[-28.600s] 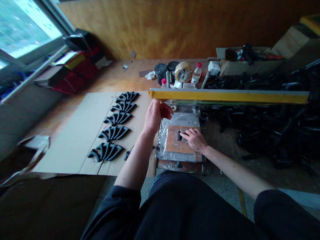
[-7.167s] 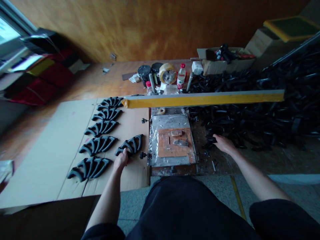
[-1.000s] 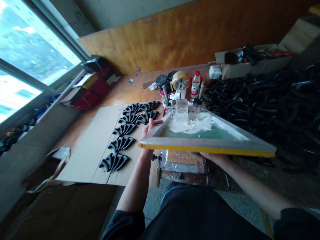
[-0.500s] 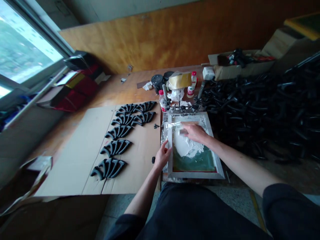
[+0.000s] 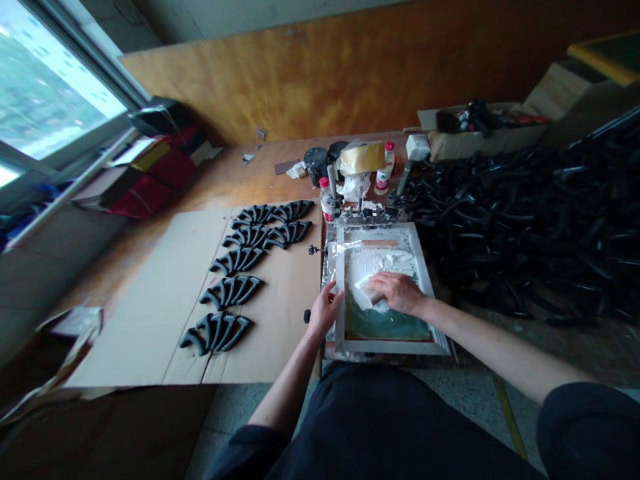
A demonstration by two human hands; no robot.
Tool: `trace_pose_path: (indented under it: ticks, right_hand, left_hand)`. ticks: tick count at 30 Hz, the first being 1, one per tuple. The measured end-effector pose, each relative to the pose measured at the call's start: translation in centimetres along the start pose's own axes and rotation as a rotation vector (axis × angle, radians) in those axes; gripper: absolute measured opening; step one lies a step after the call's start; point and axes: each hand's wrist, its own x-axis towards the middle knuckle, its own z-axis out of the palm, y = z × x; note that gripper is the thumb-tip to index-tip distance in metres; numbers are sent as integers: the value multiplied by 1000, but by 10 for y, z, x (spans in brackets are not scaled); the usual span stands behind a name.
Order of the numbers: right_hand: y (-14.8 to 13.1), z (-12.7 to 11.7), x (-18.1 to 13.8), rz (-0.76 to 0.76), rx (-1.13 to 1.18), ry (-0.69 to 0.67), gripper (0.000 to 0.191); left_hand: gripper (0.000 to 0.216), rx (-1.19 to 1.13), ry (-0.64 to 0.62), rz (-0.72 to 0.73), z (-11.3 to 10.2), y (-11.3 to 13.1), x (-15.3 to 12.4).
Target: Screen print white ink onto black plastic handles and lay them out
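My right hand [image 5: 401,294] is closed around a squeegee [image 5: 371,297], whose face is smeared with white. It presses on the green mesh [image 5: 385,327] of a screen printing frame [image 5: 341,337], about midway down. Thick white ink [image 5: 356,263] covers the mesh's upper half in uneven ridges. At the frame's left side, my left hand [image 5: 326,309] grips the metal edge, with its fingertips partly hidden. A hinge clamp [image 5: 370,217] holds the far end of the frame. What lies underneath the screen is hidden.
Cardboard [image 5: 150,300] on the left bears several fanned groups of black curved parts [image 5: 233,293]. A large heap of black parts [image 5: 500,220] lies to the right. Behind the frame stand red-capped bottles [image 5: 383,175] and a dark tub [image 5: 316,165]. An open carton [image 5: 465,143] sits at the back right.
My right hand has drawn the squeegee toward me, from the upper part of the screen to its middle, shifting the white ink. My left hand stays at the frame's left edge.
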Motion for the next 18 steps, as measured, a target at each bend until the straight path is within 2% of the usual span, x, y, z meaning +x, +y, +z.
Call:
trace_pose_path:
  ticks: [2,4,7,9,11,13,16,18]
  right_hand:
    - [-2,6,-9,-60,17,-9,36]
    - [-3,5,-11,-48,56,-45,33]
    - [0,-11,13,112,93,3,26]
    - [9,-27,40,225,79,104,40]
    - [27,-48,61,307,56,184,56]
    - [56,-72,64,417,88,273,55]
    - [104,-98,34,635,167,438,36]
    - [123,-95,7,721,197,454,36]
  left_hand:
    - [57,-12,1,-9,-1,3,-1]
    - [58,-32,0,-15,-1,5,-2]
    - [62,-89,-23,-14,-6,13,-4]
    - [68,-159,-59,-15,-12,23,-7]
    - [71,-253,-88,-17,-22,40,-12]
    - [64,-351,-80,3,-33,63,-17]
    - [59,-476,3,84,-46,106,-14]
    - [59,-567,61,176,-51,137,-5]
